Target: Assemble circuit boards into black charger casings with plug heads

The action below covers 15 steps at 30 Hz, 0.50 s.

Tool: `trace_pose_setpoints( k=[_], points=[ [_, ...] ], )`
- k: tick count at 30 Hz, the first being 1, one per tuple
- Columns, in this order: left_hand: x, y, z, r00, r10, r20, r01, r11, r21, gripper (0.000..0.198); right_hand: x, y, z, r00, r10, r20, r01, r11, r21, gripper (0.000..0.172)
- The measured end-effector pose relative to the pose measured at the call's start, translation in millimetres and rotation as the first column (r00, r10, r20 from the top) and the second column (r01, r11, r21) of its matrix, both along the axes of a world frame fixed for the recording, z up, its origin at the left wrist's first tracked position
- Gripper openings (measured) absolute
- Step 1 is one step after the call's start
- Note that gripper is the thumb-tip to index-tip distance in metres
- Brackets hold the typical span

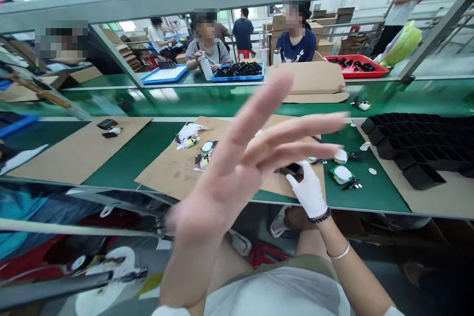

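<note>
My left hand (222, 182), bare and blurred, is raised close in front of the camera with its fingers stretched out and spread. Nothing is held in it, and it hides the middle of the work table. Wearing a white glove, my right hand (309, 190) rests at the table's front edge, its thumb and fingers around a small black plastic case (295, 170) on the cardboard sheet (166, 170). Right of that hand lie a green circuit board with a white round part (342, 174) and black connectors (351, 185). Small wired assemblies (203, 159) lie behind my left hand.
Rows of black open boxes (425, 143) stand at the right. A second cardboard sheet (77, 158) at the left bears black parts (109, 126). Across the line, co-workers sit behind a blue tray (239, 78) and a red tray (370, 74) of black parts.
</note>
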State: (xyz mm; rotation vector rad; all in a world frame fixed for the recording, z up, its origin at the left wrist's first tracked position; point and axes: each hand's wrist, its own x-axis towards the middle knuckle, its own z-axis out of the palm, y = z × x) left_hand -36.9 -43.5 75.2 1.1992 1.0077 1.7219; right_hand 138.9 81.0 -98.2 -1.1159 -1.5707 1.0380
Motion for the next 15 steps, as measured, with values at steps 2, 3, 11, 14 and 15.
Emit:
trace_pose_setpoints(
  k=[2,3,11,14,15],
  points=[
    [10.8,10.9,-13.7,0.997,-0.028,-0.070,0.030,0.999,0.022,0.056,2.8,-3.1,8.6,0.997,0.020,-0.080,-0.023,0.999,-0.034,0.053],
    [16.0,16.6,-25.0,0.995,-0.013,-0.103,0.016,0.999,0.028,0.048,4.5,-6.6,15.1,0.989,0.032,-0.147,-0.042,0.997,-0.066,0.052],
    [55.7,30.8,-104.3,0.984,-0.142,-0.110,0.115,0.969,-0.220,0.073,16.6,-39.8,62.5,0.780,0.080,-0.620,-0.357,0.871,-0.337,0.049],
    [72.8,28.5,-102.0,0.991,-0.057,-0.123,0.034,0.983,-0.183,0.071,17.6,-36.0,51.0,0.754,0.081,-0.652,-0.427,0.815,-0.392,0.042],
    [78.1,28.3,-99.7,0.989,-0.019,-0.149,-0.006,0.986,-0.164,0.066,17.0,-34.6,44.9,0.754,0.105,-0.648,-0.435,0.819,-0.374,0.041]
  ],
)
